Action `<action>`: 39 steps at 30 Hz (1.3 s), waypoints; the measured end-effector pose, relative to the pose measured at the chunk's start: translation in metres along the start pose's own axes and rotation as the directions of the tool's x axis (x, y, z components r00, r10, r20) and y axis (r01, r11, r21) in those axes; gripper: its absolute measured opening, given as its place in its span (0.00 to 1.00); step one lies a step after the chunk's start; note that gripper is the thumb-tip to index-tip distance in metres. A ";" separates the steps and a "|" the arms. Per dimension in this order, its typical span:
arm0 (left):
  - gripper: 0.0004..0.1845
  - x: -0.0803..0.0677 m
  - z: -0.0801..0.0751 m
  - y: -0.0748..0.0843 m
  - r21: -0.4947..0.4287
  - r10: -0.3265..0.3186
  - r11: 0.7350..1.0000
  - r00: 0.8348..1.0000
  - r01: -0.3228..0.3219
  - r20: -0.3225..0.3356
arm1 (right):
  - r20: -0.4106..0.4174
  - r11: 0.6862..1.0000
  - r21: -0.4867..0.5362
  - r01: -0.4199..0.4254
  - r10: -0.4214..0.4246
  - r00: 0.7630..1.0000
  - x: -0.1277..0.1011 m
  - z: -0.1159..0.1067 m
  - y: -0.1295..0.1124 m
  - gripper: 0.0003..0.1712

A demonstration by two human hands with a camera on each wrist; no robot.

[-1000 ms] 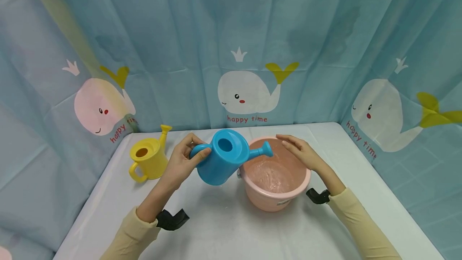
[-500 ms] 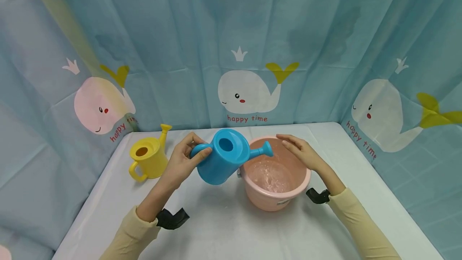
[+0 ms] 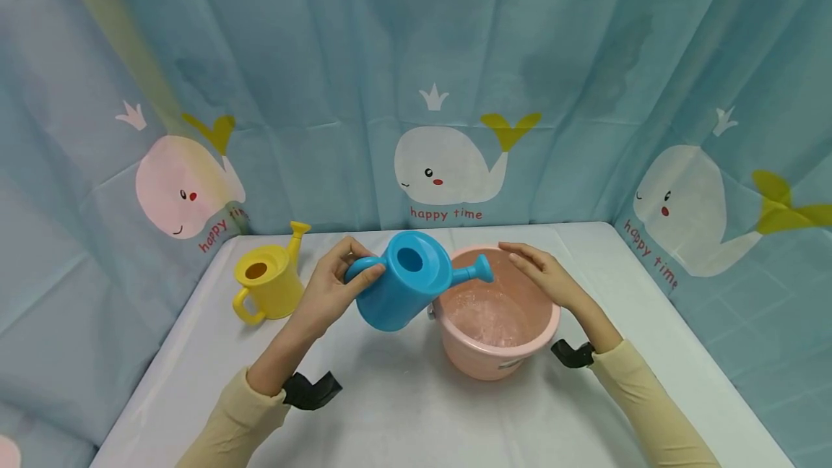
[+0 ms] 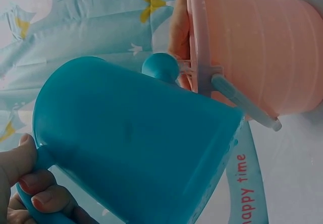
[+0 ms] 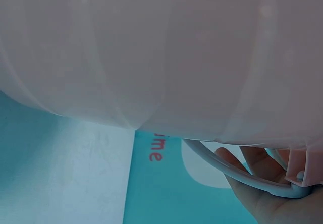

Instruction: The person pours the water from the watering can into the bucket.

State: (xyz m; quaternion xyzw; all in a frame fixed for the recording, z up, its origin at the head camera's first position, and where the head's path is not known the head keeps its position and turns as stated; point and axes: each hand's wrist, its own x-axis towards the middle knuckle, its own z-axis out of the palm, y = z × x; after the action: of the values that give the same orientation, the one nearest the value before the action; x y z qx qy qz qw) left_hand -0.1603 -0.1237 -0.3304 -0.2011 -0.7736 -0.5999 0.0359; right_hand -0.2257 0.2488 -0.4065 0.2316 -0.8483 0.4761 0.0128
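Left hand (image 3: 331, 287) grips blue watering can (image 3: 403, 284) by handle, tilted, spout over pink bucket (image 3: 497, 349) rim; right hand (image 3: 546, 276), fingers relaxed, rests on bucket's right rim; yellow can (image 3: 266, 284) well left of bucket

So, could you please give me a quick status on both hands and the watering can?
Left hand grips blue watering can by its handle, tilted, spout over pink bucket. Right hand rests on the bucket's rim. Yellow can apart, nothing in the way.
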 end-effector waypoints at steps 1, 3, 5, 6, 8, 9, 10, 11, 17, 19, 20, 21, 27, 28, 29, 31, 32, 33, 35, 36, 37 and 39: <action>0.12 0.000 0.000 0.000 0.000 0.001 1.000 1.000 -0.001 0.002 | 0.000 1.000 -0.006 0.004 -0.004 1.000 0.000 0.000 0.000 0.23; 0.12 0.001 0.000 0.000 0.001 0.005 1.000 1.000 -0.005 0.006 | -0.002 1.000 -0.008 0.004 -0.004 1.000 0.000 0.000 0.000 0.23; 0.12 0.001 -0.001 0.001 0.003 0.008 1.000 1.000 -0.008 0.009 | -0.001 1.000 -0.007 0.004 -0.004 1.000 0.000 0.000 -0.001 0.23; 0.12 0.001 -0.001 0.001 0.005 0.009 1.000 1.000 -0.009 0.010 | 0.000 1.000 -0.006 0.004 -0.004 1.000 0.000 0.000 -0.001 0.23; 0.12 0.001 0.000 0.001 0.009 0.010 1.000 1.000 -0.010 0.011 | 0.001 1.000 0.000 0.001 -0.001 1.000 0.000 0.000 -0.001 0.22; 0.12 0.001 0.000 0.002 0.011 0.011 1.000 1.000 -0.011 0.011 | 0.003 1.000 -0.001 0.002 -0.002 1.000 0.000 0.000 -0.001 0.22; 0.12 0.001 0.000 0.002 0.012 0.011 1.000 1.000 -0.012 0.011 | 0.003 1.000 0.001 0.001 -0.001 1.000 0.000 0.000 -0.001 0.22; 0.12 0.001 0.000 0.002 0.013 0.012 1.000 1.000 -0.012 0.011 | 0.004 1.000 0.000 0.001 -0.001 1.000 0.000 0.000 -0.001 0.22; 0.11 0.001 0.002 0.001 0.020 0.026 0.999 1.000 -0.027 0.014 | 0.005 1.000 0.000 0.004 -0.004 1.000 -0.002 0.000 -0.001 0.22; 0.11 0.001 0.002 0.001 0.021 0.033 0.999 0.999 -0.034 0.018 | 0.004 1.000 0.001 0.007 -0.007 1.000 -0.002 0.000 -0.001 0.22; 0.11 0.001 0.002 0.001 0.021 0.036 0.999 0.999 -0.036 0.020 | 0.005 1.000 0.000 0.008 -0.008 1.000 -0.002 0.000 -0.001 0.22; 0.11 0.001 0.002 0.001 0.022 0.038 0.999 0.999 -0.039 0.021 | 0.005 1.000 0.000 0.011 -0.011 1.000 -0.002 0.000 0.000 0.22; 0.11 0.001 0.002 0.001 0.018 0.040 0.999 0.999 -0.041 0.016 | 0.013 1.000 -0.003 0.019 -0.019 1.000 -0.001 0.000 0.003 0.22; 0.11 0.001 0.002 0.001 0.019 0.039 0.999 0.999 -0.039 0.015 | 0.013 1.000 -0.007 0.021 -0.021 1.000 0.000 0.000 0.003 0.22; 0.11 0.001 0.002 0.001 0.020 0.039 0.999 0.999 -0.039 0.015 | 0.013 1.000 -0.011 0.024 -0.024 1.000 0.000 0.000 0.004 0.22; 0.11 0.001 0.003 0.002 0.020 0.038 0.999 0.999 -0.039 0.016 | 0.009 1.000 -0.011 0.022 -0.022 1.000 -0.001 0.000 0.004 0.22; 0.11 0.001 0.003 0.002 0.020 0.039 0.999 0.999 -0.039 0.018 | 0.007 1.000 -0.011 0.023 -0.023 1.000 -0.001 0.000 0.004 0.22; 0.11 0.001 0.003 0.002 0.020 0.039 0.999 0.999 -0.039 0.018 | 0.007 1.000 -0.010 0.022 -0.022 1.000 -0.001 0.000 0.005 0.22; 0.10 0.001 0.003 0.003 0.020 0.044 0.999 0.999 -0.044 0.019 | 0.008 1.000 -0.005 0.023 -0.023 1.000 -0.001 0.000 0.005 0.22; 0.10 0.001 0.003 0.003 0.020 0.046 0.999 0.999 -0.047 0.020 | 0.008 1.000 -0.001 0.023 -0.023 1.000 -0.001 -0.001 0.005 0.22; 0.10 0.001 0.003 0.003 0.019 0.050 0.999 0.999 -0.050 0.022 | 0.009 1.000 0.002 0.025 -0.025 1.000 -0.001 -0.001 0.005 0.22; 0.10 0.002 0.003 0.003 0.019 0.052 0.998 0.998 -0.053 0.024 | 0.011 0.999 0.008 0.035 -0.035 0.999 -0.001 0.000 0.005 0.22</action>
State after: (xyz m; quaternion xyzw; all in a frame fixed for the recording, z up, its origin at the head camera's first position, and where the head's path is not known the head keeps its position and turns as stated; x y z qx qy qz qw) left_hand -0.1602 -0.1197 -0.3282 -0.2279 -0.7741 -0.5889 0.0446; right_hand -0.2269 0.2515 -0.4102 0.2493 -0.8423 0.4777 0.0154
